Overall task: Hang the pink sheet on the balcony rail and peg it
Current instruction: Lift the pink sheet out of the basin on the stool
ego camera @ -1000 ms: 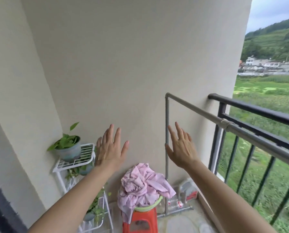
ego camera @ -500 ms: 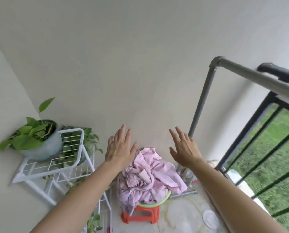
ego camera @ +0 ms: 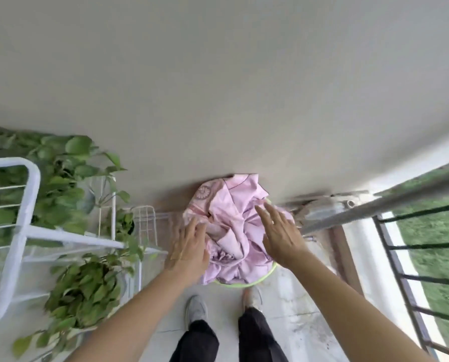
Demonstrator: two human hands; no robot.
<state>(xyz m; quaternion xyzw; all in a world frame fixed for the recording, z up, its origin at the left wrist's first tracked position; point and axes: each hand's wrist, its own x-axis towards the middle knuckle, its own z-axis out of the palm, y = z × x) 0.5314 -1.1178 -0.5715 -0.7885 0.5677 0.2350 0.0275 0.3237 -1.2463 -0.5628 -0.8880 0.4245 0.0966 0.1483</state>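
At my twelve o'clock, the crumpled pink cloth sheet (ego camera: pixel 234 226) looks soft and matt, its lime-green plastic basin (ego camera: pixel 264 276) smooth. At three, a dull grey metal rail pipe (ego camera: pixel 374 208).

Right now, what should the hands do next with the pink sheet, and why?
Probably close both hands on the sheet and lift it. The left hand and right hand are open right over it, holding nothing, and the sheet lies bunched in the green tub, not yet on the rail.
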